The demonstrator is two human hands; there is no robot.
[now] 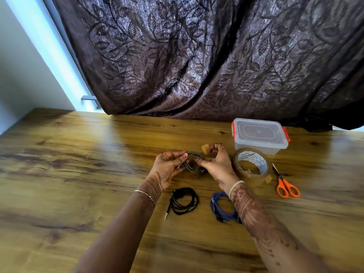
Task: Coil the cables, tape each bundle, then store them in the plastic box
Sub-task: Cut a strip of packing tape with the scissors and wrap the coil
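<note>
Grey cable coil (192,161) is held just above the desk (98,154), left of the plastic box (260,134) and nearer the person. It is pinched at either side by the left hand (167,166) and right hand (216,164). A tape strip (205,149) is stuck to the raised right fingers. The coil is judged light and springy, and best gripped across all its loops.

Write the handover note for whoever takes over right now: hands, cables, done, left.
Hands: left hand and right hand both pinch the grey cable coil; a cut tape piece sticks to the right fingertips.
Table: black cable and blue cable lie coiled, no tape visible. Lidded plastic box behind tape roll and scissors.
Done: grey coiled. Left: tape all three, box them.
</note>
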